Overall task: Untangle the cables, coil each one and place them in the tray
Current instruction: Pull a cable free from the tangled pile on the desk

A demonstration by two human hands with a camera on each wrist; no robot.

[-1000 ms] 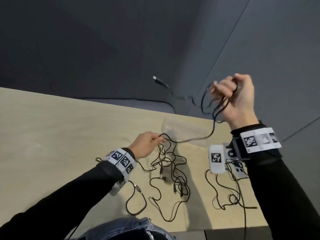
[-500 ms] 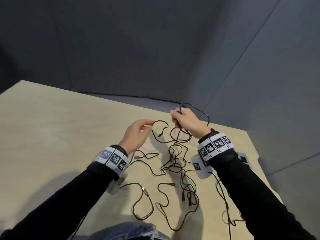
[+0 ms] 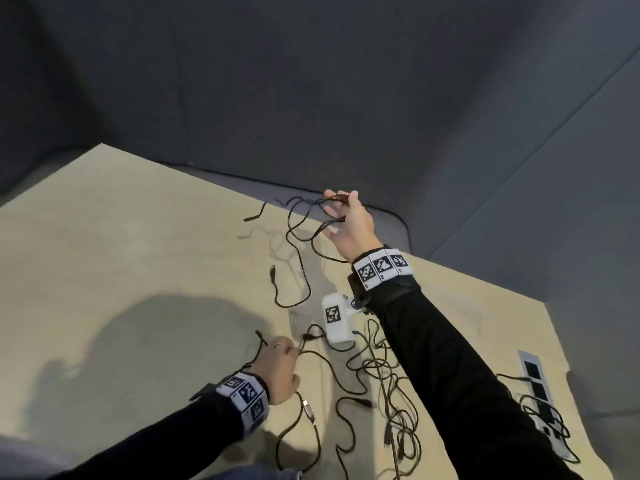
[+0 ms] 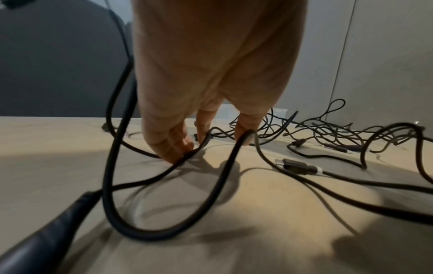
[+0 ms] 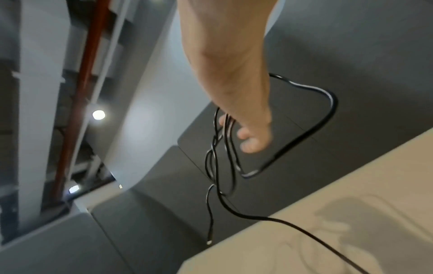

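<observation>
Several black cables lie on the wooden table (image 3: 138, 254), the thickest tangle (image 3: 384, 368) in front of my right forearm. My right hand (image 3: 341, 199) is raised over the table's far edge and pinches loose loops of one black cable (image 3: 298, 230). Its ends hang down, one plug (image 3: 252, 216) dangling to the left. The right wrist view shows those loops (image 5: 328, 103) hanging from my right hand (image 5: 234, 133). My left hand (image 3: 282, 355) is down on the table, its fingertips (image 4: 173, 148) pinching another cable (image 4: 225, 166). I cannot make out the tray.
A white power strip (image 3: 535, 386) with cables across it lies at the table's right edge. A cable with a USB plug (image 4: 297, 165) lies right of my left hand. Dark grey walls stand behind the table. The table's left half shows only bare wood.
My right hand has risen from the tangle and moved away to the far edge, pulling cable loops up. My left hand has dropped to the table and taken another cable.
</observation>
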